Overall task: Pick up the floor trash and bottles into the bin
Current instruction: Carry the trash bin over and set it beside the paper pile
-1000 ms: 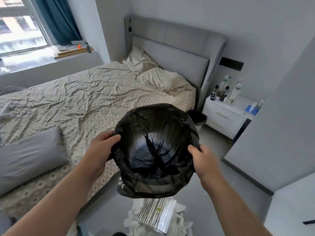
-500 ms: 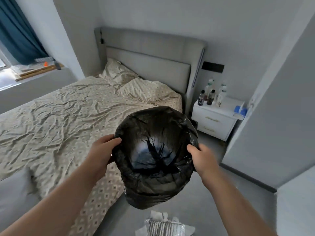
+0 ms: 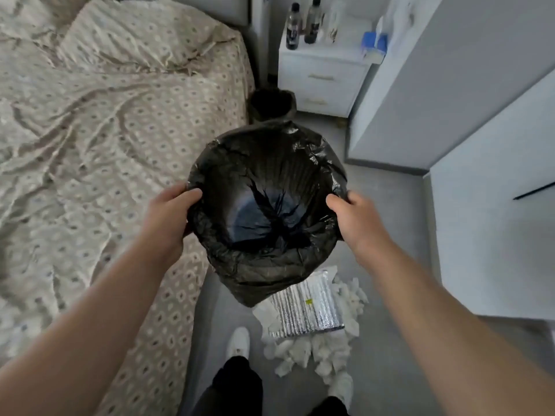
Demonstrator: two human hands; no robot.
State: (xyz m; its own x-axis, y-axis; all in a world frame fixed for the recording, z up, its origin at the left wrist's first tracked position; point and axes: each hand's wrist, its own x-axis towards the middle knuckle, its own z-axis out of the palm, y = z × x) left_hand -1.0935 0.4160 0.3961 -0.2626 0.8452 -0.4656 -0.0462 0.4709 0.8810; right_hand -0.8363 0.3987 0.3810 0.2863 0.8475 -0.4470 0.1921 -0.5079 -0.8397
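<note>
Head view: bin (image 3: 264,135) lined with black bag, held above floor between both hands, mouth tilted toward camera; left hand (image 3: 168,214) grips left rim, thumb over edge, fingers curled under outside wall; right hand (image 3: 357,220) grips right rim likewise; floor trash just below bin: silver foil pouch (image 3: 306,310) lying on crumpled white tissues (image 3: 303,352), near white shoe (image 3: 238,342); bottles (image 3: 292,27) upright on white nightstand (image 3: 321,76); second dark bin (image 3: 271,103) between bed (image 3: 90,145) and nightstand.
</note>
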